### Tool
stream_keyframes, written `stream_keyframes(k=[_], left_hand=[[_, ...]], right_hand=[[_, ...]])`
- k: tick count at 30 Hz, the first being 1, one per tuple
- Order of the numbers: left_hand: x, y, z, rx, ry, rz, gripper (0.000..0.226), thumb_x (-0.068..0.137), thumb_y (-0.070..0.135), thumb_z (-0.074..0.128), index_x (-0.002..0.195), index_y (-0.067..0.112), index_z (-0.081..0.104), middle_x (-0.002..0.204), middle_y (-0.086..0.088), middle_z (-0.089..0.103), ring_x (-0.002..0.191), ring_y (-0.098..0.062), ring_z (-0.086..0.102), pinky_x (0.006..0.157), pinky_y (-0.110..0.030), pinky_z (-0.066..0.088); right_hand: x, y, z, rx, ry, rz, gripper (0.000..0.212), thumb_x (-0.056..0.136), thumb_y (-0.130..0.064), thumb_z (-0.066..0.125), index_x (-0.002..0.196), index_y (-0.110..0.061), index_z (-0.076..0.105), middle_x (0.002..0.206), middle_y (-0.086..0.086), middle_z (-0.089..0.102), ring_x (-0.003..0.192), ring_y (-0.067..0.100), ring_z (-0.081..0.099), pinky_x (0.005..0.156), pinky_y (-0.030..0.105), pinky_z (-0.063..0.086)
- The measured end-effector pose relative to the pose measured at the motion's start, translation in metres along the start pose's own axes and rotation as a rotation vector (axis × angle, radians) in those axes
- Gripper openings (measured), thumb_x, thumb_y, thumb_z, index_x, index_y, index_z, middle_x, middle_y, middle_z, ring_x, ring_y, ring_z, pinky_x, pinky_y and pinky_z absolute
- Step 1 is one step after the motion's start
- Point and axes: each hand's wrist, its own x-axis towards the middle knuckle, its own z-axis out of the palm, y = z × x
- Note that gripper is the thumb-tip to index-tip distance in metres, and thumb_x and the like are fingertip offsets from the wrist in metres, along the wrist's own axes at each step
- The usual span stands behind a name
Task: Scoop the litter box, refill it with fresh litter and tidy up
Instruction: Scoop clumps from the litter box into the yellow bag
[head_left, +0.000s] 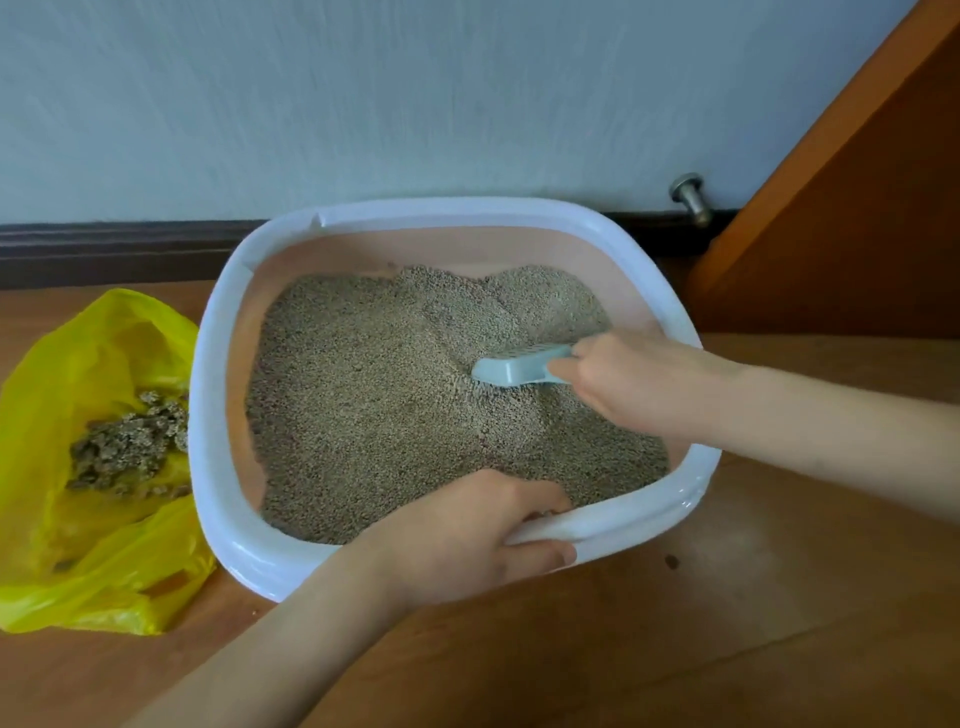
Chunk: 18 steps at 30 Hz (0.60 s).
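Pale-blue litter scoop (519, 368) digging into beige litter (374, 395) inside white-rimmed litter box (363, 213), right hand (639, 382) grasping its handle; left hand (467, 530) clutching near rim; yellow plastic bag (78, 364) holding scooped clumps (130, 447) lying just beside on wooden floor (727, 597).

Litter box on the floor by the wall

The litter box (218, 415) sits on the floor (727, 597), its back near the wall (363, 104). A bag (62, 519) with clumps (130, 452) inside lies just left of it. The scoop (514, 366) is in the litter (363, 395), toward the right.
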Motion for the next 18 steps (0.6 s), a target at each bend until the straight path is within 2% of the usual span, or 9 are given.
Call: stream_keyframes(k=[2, 4, 7, 10, 13, 15, 18], left_hand=[[0.000, -0.001, 0.000, 0.007, 0.005, 0.015, 0.019, 0.093, 0.043, 0.054, 0.089, 0.025, 0.051, 0.075, 0.005, 0.055, 0.066, -0.008, 0.050, 0.061, -0.026, 0.039], [0.001, -0.001, 0.001, 0.014, 0.004, 0.015, 0.020, 0.093, 0.045, 0.054, 0.091, 0.025, 0.051, 0.075, 0.006, 0.056, 0.067, -0.008, 0.051, 0.061, -0.026, 0.040], [0.001, -0.002, 0.001, 0.008, 0.006, 0.022, 0.018, 0.093, 0.044, 0.055, 0.088, 0.027, 0.050, 0.073, 0.005, 0.055, 0.066, -0.008, 0.051, 0.061, -0.026, 0.040], [0.000, -0.002, 0.001, 0.011, 0.003, 0.013, 0.020, 0.093, 0.045, 0.054, 0.094, 0.024, 0.053, 0.077, 0.001, 0.059, 0.070, -0.012, 0.055, 0.066, -0.033, 0.045], [-0.001, -0.001, 0.001, 0.008, -0.004, -0.009, 0.021, 0.093, 0.045, 0.054, 0.097, 0.024, 0.054, 0.078, 0.002, 0.059, 0.070, -0.011, 0.055, 0.068, -0.034, 0.046], [-0.001, 0.000, 0.000, 0.001, -0.006, -0.021, 0.021, 0.093, 0.045, 0.054, 0.098, 0.025, 0.055, 0.078, 0.002, 0.060, 0.071, -0.012, 0.055, 0.068, -0.036, 0.047], [-0.002, 0.002, 0.000, 0.018, 0.000, -0.039, 0.020, 0.092, 0.044, 0.055, 0.101, 0.026, 0.056, 0.080, 0.001, 0.061, 0.072, -0.014, 0.056, 0.068, -0.036, 0.047]], right_hand=[[-0.029, 0.000, -0.012, -0.001, -0.059, -0.064, 0.019, 0.098, -0.013, 0.039, 0.106, -0.014, 0.056, 0.086, 0.002, 0.051, 0.072, 0.020, 0.046, 0.051, 0.028, 0.027], [-0.050, 0.008, -0.031, 0.021, -0.102, -0.117, 0.025, 0.097, -0.019, 0.037, 0.108, -0.019, 0.059, 0.089, -0.002, 0.057, 0.081, 0.017, 0.054, 0.062, 0.026, 0.034], [-0.061, 0.025, -0.051, 0.114, -0.061, -0.123, 0.037, 0.086, -0.025, 0.034, 0.102, -0.023, 0.067, 0.086, 0.000, 0.067, 0.083, 0.013, 0.060, 0.076, 0.026, 0.038], [-0.053, 0.022, -0.044, 0.006, -0.058, -0.109, 0.031, 0.091, -0.026, 0.037, 0.101, -0.024, 0.065, 0.090, -0.001, 0.066, 0.088, 0.012, 0.059, 0.074, 0.022, 0.034], [-0.051, 0.014, -0.048, 0.049, -0.154, -0.149, 0.021, 0.089, -0.018, 0.046, 0.086, -0.017, 0.066, 0.073, 0.005, 0.061, 0.071, 0.014, 0.054, 0.064, 0.024, 0.035], [-0.045, 0.018, -0.057, 0.131, -0.115, -0.129, 0.018, 0.085, -0.013, 0.049, 0.081, -0.013, 0.067, 0.063, 0.008, 0.056, 0.066, 0.019, 0.047, 0.059, 0.023, 0.033], [-0.007, 0.020, -0.061, 0.107, 0.010, -0.063, 0.018, 0.089, -0.013, 0.048, 0.085, -0.011, 0.065, 0.066, 0.007, 0.057, 0.061, 0.017, 0.050, 0.057, 0.015, 0.035]])
